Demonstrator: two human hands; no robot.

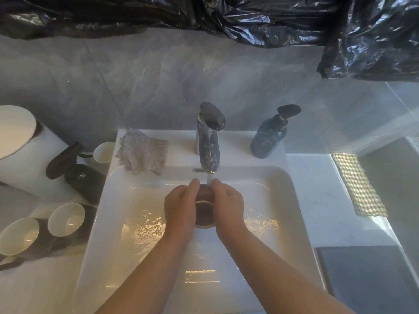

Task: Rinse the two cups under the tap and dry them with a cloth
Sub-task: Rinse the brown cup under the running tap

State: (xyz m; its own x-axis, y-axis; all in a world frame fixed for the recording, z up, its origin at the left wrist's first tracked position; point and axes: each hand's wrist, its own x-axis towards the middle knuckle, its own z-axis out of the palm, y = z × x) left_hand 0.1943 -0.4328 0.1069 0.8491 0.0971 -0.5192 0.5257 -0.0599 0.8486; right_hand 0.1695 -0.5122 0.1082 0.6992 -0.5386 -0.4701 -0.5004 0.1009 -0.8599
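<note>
I hold a dark cup [204,213] over the white sink [292,200], just below the chrome tap [208,141]. My left hand [180,207] grips its left side and my right hand [229,207] grips its right side. The cup's mouth tilts toward me. A thin stream of water [209,177] runs from the spout onto the cup's far side. Two dark mugs with cream insides, one [66,219] nearer the sink and one [19,236] further left, stand on the counter. A crumpled patterned cloth [141,152] lies on the sink's back ledge, left of the tap.
A blue soap pump bottle [268,138] stands right of the tap. A black spray bottle [72,171], a small pale cup [104,152] and a paper roll [20,141] sit at the left. A checked cloth [358,184] lies on the right counter. Black plastic sheeting [249,17] hangs above.
</note>
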